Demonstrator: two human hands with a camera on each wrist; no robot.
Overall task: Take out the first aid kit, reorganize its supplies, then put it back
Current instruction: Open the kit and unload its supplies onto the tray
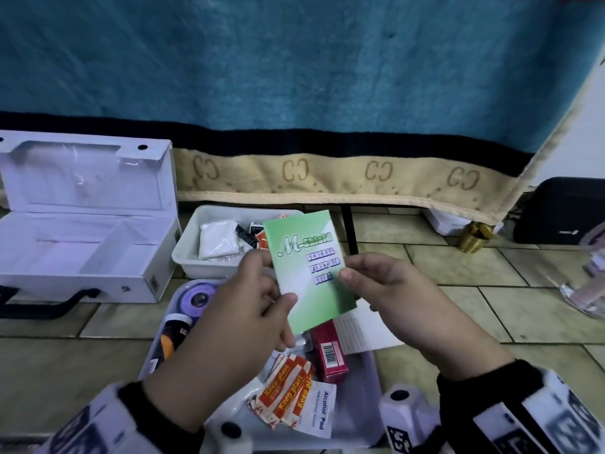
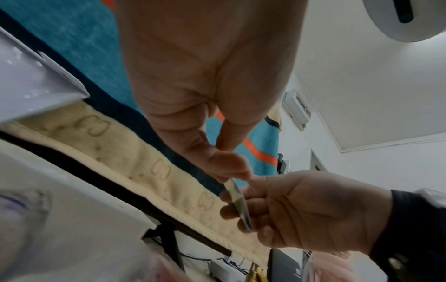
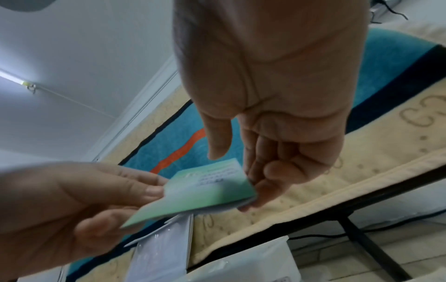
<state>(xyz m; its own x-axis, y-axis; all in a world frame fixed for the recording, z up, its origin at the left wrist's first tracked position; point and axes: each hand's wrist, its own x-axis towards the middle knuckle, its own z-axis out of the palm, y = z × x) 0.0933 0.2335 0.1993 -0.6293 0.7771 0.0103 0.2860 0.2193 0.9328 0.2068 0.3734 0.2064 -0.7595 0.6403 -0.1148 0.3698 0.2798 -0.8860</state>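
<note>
I hold a green first aid guide booklet (image 1: 307, 273) in both hands above the floor. My left hand (image 1: 271, 290) pinches its lower left edge, thumb on the cover. My right hand (image 1: 353, 273) pinches its right edge, thumb on the front and fingers behind. The left wrist view shows the booklet (image 2: 237, 202) edge-on between the left hand (image 2: 231, 171) and the right hand (image 2: 301, 209). From the right wrist the booklet's (image 3: 207, 192) back shows, the right hand's fingers (image 3: 260, 181) under it. The white first aid kit box (image 1: 82, 231) lies open and empty at the left.
A white tray (image 1: 186, 253) behind the booklet holds gauze and small packets. Below my hands a flat tray (image 1: 370, 381) holds tape, plasters (image 1: 288, 398), an alcohol pad and a red box (image 1: 330, 352). A blanket-draped bed (image 1: 294, 93) fills the back; a black case (image 1: 556, 211) stands right.
</note>
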